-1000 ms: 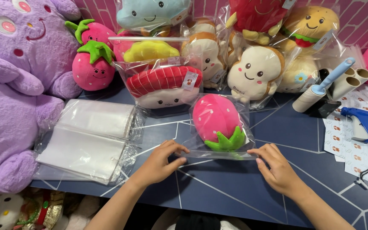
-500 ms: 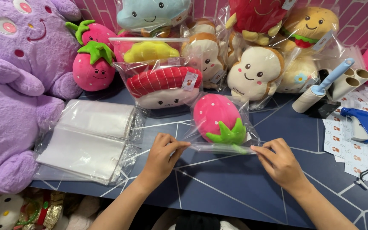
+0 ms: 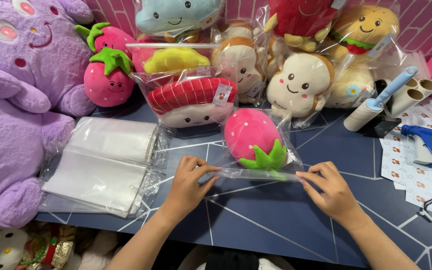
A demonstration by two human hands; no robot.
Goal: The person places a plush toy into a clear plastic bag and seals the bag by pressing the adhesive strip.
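Note:
A pink strawberry plush (image 3: 254, 138) with green leaves lies inside a clear plastic bag (image 3: 286, 150) on the dark blue table (image 3: 276, 220). My left hand (image 3: 188, 180) pinches the bag's near edge at its left corner. My right hand (image 3: 326, 187) pinches the same edge at the right corner. The open end of the bag stretches flat between both hands.
A stack of empty clear bags (image 3: 101, 165) lies left. A large purple plush (image 3: 16, 100) fills the far left. Several bagged plush toys (image 3: 191, 100) line the back. A lint roller (image 3: 376, 102), blue tag gun (image 3: 426, 142) and sticker sheets (image 3: 406, 165) sit right.
Both hands have shifted along the bag's near edge and now hold it pulled flat between them; the strawberry plush has turned slightly inside the bag.

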